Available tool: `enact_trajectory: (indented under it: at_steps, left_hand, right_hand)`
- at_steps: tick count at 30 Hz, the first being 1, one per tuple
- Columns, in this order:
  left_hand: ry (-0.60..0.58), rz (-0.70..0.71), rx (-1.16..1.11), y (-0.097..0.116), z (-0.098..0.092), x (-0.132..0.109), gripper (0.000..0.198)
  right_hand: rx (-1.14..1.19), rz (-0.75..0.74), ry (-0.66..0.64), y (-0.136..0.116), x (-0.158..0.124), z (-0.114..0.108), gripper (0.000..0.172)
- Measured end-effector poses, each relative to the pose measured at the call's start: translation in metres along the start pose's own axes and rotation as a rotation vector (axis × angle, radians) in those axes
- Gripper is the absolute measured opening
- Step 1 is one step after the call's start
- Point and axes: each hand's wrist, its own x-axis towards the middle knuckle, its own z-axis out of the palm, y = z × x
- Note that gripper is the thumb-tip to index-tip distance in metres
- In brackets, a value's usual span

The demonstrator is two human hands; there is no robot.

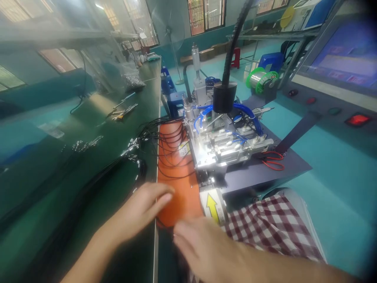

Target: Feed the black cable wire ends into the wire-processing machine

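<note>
My left hand hovers at the bench edge, over the near part of the orange board. Its thumb and fingers are drawn together; anything between them is too small to make out. My right hand is lower and closer to me, beside the white part with a yellow arrow. Its fingers are curled in and slightly blurred, and whatever they hold is hidden. Thin black cables lie across the board, their ends toward the metal machine with blue air tubes.
On the green bench to the left lie bundles of black cables with metal ends. A black flexible-neck lamp hangs over the machine. Further right are a green wire spool and a screen panel. Checked cloth covers my lap.
</note>
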Motion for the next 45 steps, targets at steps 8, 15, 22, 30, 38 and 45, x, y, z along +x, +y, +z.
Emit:
enact_trajectory:
  at_steps: [8,15,22,30,38,45]
  left_hand:
    - [-0.056,-0.278,-0.358,0.067,0.024,-0.035,0.033]
    - [-0.041,-0.286,-0.636,0.077,0.057,0.006,0.020]
    - [0.046,-0.309,-0.813,0.073,0.069,0.018,0.019]
    - [0.065,-0.242,-0.807,0.076,0.071,0.022,0.015]
    - [-0.237,-0.368,-1.014,0.071,0.055,0.025,0.022]
    - [-0.186,-0.457,-1.161,0.066,0.062,0.030,0.023]
  right_hand:
    - [0.355,0.195,0.016,0.027,-0.018,-0.058,0.018]
    - [0.408,0.267,0.184,0.048,-0.014,-0.044,0.014]
    - [0.578,0.429,0.235,0.061,-0.020,-0.051,0.010]
    - [0.609,0.342,0.223,0.061,-0.016,-0.046,0.008]
    - [0.100,-0.275,0.131,0.078,-0.015,-0.065,0.018]
    - [-0.286,-0.472,0.161,0.082,-0.001,-0.068,0.022]
